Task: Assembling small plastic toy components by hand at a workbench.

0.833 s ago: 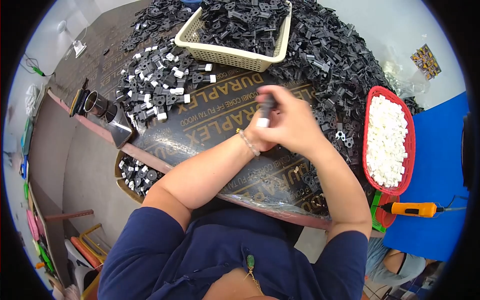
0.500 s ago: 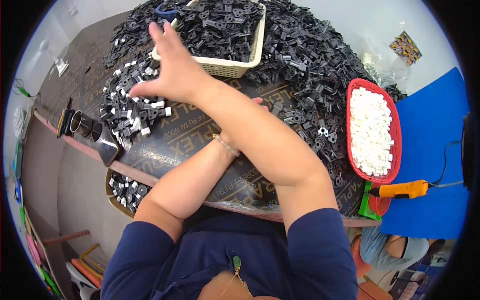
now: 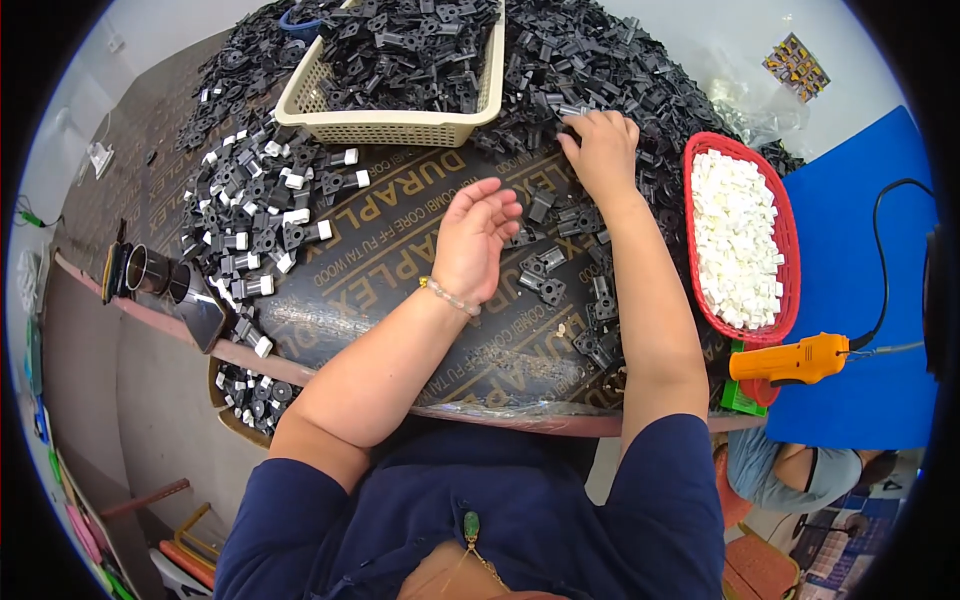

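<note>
My left hand (image 3: 478,240), with a beaded bracelet at the wrist, hovers over the dark table (image 3: 400,260). Its fingers are loosely curled and a little apart, and no object shows in them. At the edge of a large heap of black plastic parts (image 3: 660,90), my right hand (image 3: 603,155) reaches in, thumb and forefinger apart. Its fingertips are at a glossy black part (image 3: 572,110); no firm grip on it is visible. Several loose black parts (image 3: 542,275) lie between my forearms. To the left are black parts with white end pieces (image 3: 265,210).
A cream basket (image 3: 390,128) heaped with black parts stands at the back. On the right are a red basket (image 3: 792,240) of small white pieces and an orange electric screwdriver (image 3: 805,360). A box (image 3: 222,400) of parts sits below the table's left edge. Another person (image 3: 800,470) sits at lower right.
My right arm has swung from across my left forearm over to the right; its hand went from above the white-ended parts to the black heap. My left hand is now uncovered.
</note>
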Action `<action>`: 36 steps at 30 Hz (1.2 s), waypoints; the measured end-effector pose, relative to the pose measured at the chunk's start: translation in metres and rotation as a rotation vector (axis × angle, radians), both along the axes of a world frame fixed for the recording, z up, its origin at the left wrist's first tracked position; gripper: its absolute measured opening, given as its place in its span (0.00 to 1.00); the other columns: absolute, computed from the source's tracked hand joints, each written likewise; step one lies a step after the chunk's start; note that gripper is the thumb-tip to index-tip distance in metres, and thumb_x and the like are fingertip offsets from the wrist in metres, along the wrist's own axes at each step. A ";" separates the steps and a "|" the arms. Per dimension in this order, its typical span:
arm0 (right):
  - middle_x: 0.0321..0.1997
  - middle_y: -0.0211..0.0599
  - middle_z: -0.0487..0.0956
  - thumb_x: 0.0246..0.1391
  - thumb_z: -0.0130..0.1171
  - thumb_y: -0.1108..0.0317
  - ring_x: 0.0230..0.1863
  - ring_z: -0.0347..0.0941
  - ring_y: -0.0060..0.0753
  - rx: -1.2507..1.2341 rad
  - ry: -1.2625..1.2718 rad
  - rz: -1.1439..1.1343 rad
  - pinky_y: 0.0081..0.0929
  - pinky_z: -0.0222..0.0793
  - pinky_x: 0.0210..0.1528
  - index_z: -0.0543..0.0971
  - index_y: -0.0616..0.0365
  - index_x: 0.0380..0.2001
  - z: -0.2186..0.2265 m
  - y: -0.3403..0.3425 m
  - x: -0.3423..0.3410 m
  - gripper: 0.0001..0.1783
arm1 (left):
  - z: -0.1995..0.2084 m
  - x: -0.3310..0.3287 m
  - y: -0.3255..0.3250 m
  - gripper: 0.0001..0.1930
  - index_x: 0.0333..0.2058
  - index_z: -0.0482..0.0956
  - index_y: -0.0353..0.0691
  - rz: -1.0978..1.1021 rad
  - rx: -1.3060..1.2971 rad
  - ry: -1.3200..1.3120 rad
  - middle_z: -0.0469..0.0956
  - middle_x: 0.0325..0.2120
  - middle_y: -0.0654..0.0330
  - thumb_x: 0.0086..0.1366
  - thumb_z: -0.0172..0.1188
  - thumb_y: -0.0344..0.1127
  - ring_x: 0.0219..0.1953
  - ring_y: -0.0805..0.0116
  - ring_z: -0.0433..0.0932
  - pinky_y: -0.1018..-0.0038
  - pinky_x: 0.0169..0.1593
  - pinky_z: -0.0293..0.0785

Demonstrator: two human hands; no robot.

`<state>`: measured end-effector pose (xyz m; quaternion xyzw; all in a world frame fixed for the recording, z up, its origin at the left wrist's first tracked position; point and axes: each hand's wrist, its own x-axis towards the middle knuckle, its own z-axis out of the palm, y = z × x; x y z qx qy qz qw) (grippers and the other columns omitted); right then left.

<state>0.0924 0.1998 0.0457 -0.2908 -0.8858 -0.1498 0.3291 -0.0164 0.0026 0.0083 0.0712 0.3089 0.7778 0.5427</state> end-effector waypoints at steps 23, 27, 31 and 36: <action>0.33 0.37 0.78 0.46 0.70 0.75 0.28 0.71 0.29 -0.733 0.155 0.054 0.24 0.72 0.36 0.75 0.62 0.32 0.016 -0.103 0.082 0.13 | 0.002 0.003 -0.006 0.13 0.54 0.64 0.43 -0.394 0.082 0.095 0.79 0.42 0.50 0.72 0.47 0.29 0.39 0.64 0.80 0.70 0.44 0.77; 0.49 0.47 0.82 0.45 0.70 0.77 0.34 0.78 0.31 -0.759 0.539 0.293 0.28 0.74 0.40 0.75 0.61 0.31 0.009 -0.116 0.081 0.13 | 0.013 0.010 -0.011 0.18 0.56 0.63 0.42 -0.506 0.096 0.070 0.77 0.45 0.52 0.69 0.53 0.25 0.47 0.60 0.81 0.62 0.52 0.79; 0.56 0.50 0.79 0.44 0.70 0.74 0.50 0.78 0.49 -0.467 0.239 0.448 0.37 0.73 0.51 0.75 0.60 0.31 0.015 -0.126 0.076 0.13 | 0.007 0.011 -0.010 0.17 0.54 0.69 0.43 -0.426 0.183 0.031 0.77 0.46 0.59 0.68 0.58 0.27 0.51 0.65 0.78 0.62 0.56 0.78; 0.59 0.48 0.78 0.42 0.72 0.71 0.55 0.76 0.47 -0.478 0.137 0.467 0.36 0.69 0.58 0.77 0.60 0.35 0.019 -0.123 0.080 0.17 | 0.013 0.006 -0.010 0.16 0.53 0.70 0.43 -0.446 0.198 0.091 0.77 0.49 0.57 0.69 0.60 0.28 0.52 0.63 0.79 0.61 0.57 0.78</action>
